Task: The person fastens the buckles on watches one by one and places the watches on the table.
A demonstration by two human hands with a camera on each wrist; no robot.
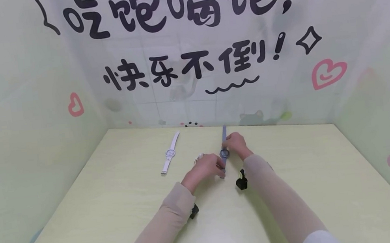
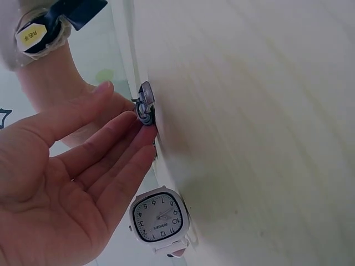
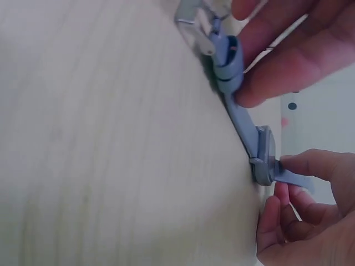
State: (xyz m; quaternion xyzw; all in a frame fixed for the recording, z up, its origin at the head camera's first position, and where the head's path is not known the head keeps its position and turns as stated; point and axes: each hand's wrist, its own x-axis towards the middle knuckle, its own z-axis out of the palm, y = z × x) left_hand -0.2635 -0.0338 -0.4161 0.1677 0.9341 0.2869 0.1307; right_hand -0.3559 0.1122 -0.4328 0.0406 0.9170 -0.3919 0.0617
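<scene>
A blue-grey watch (image 1: 224, 153) lies lengthwise on the table, its strap stretched out. At the buckle end, my left hand (image 1: 205, 168) touches the strap with fairly straight fingers; the left wrist view shows this hand (image 2: 83, 172) against the buckle (image 2: 145, 102). Farther up, my right hand (image 1: 236, 143) pinches the strap just beyond the dial, and the right wrist view shows its thumb and fingers (image 3: 305, 208) on either side of the band beside the watch case (image 3: 265, 155). The left hand (image 3: 302, 50) is by the strap loops (image 3: 228, 69) there.
To the left, a white watch (image 1: 170, 153) lies straight on the pale table (image 1: 117, 193). Part of another white item (image 1: 199, 158) shows behind my left hand. A white square dial (image 2: 159, 217) is below the left fingers. A printed backdrop (image 1: 186, 110) stands behind the table.
</scene>
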